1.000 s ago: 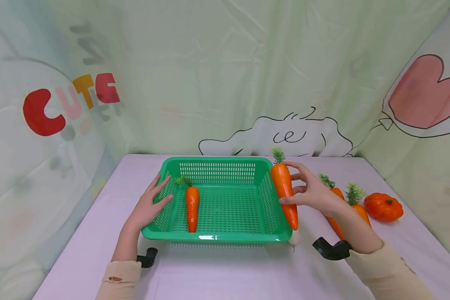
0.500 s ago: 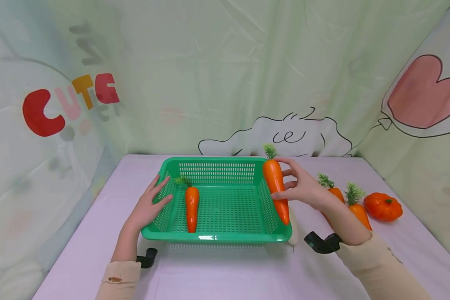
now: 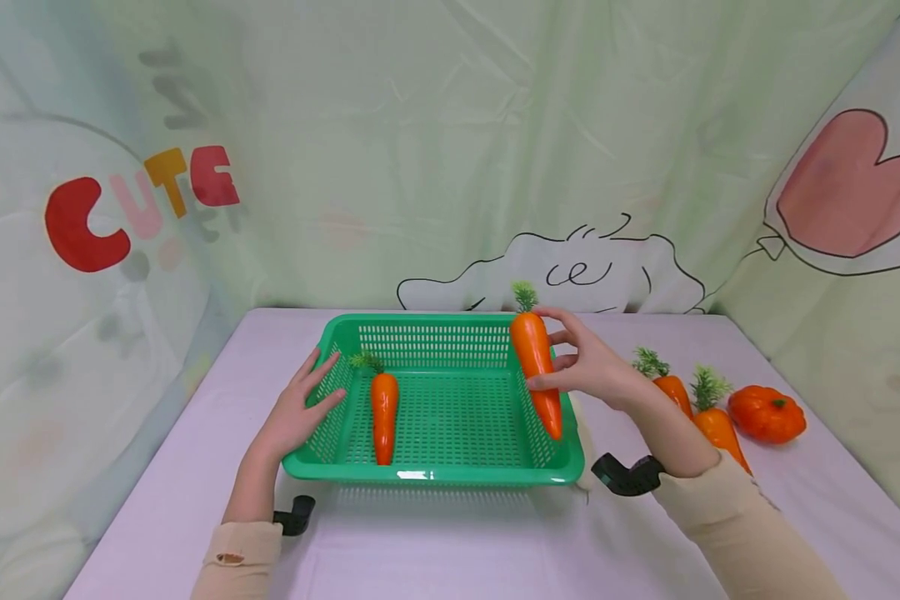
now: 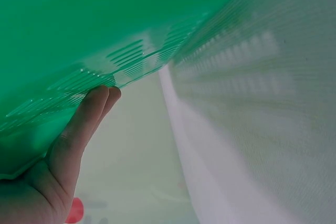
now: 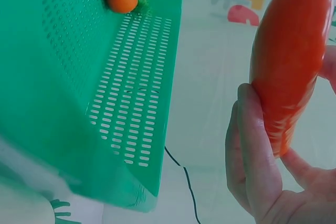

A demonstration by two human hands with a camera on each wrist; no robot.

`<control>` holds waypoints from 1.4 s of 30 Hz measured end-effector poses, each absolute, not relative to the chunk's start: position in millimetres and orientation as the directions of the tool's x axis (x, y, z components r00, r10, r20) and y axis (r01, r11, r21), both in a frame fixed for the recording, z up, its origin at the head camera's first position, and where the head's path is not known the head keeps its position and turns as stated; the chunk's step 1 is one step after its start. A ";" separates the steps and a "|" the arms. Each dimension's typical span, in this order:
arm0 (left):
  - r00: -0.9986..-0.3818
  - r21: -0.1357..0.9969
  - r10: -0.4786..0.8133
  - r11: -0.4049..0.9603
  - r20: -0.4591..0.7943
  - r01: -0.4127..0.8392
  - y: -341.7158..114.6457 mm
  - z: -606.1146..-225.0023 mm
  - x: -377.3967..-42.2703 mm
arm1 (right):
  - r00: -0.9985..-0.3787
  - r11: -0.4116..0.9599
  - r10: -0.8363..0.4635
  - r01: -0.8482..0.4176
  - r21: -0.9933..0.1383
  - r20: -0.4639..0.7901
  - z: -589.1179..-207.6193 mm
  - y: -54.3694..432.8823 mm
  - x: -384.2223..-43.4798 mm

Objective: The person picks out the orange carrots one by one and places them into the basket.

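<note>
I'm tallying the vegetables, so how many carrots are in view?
4: first carrot in the green basket, second carrot gripped by the right hand, third carrot and fourth carrot on the table, right of the basket. More may be hidden.

The head view is brightly, evenly lit. Glints are thrown by the carrot (image 3: pixel 534 354) against the right fingers (image 3: pixel 560 317) and by the near rim of the basket (image 3: pixel 416 476), right of the left fingers (image 3: pixel 321 372); soft shadow is cast beneath. The dimmer left wrist view is blurred above the fingers.
</note>
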State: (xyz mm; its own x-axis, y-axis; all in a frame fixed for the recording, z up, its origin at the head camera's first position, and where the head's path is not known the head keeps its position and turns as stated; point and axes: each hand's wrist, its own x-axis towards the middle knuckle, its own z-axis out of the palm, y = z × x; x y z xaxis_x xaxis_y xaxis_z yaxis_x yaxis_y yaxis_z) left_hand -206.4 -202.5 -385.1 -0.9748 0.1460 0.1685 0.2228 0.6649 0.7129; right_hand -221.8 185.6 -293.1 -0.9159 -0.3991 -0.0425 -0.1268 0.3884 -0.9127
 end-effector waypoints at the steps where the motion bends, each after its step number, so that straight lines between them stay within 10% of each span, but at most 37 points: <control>1: -0.975 0.713 0.146 0.665 0.168 0.223 -202.5 -385.2 -206.6 | -0.916 0.388 -0.399 -0.122 -0.913 -0.047 -292.8 184.5 -222.5; 42: -0.978 0.720 0.134 0.662 0.158 0.207 -203.3 -388.7 -208.4 | -0.886 0.362 -0.461 -0.137 -0.922 -0.050 -290.9 129.0 -246.9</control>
State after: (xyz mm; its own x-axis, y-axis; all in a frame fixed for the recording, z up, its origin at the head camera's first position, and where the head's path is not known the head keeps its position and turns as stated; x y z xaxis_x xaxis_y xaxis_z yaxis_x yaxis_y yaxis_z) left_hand -208.4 -203.3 -388.7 -0.9783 0.1336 0.1584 0.2070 0.6620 0.7203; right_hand -246.9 129.0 -290.9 -0.8859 -0.4612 -0.0498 -0.1366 0.3619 -0.9222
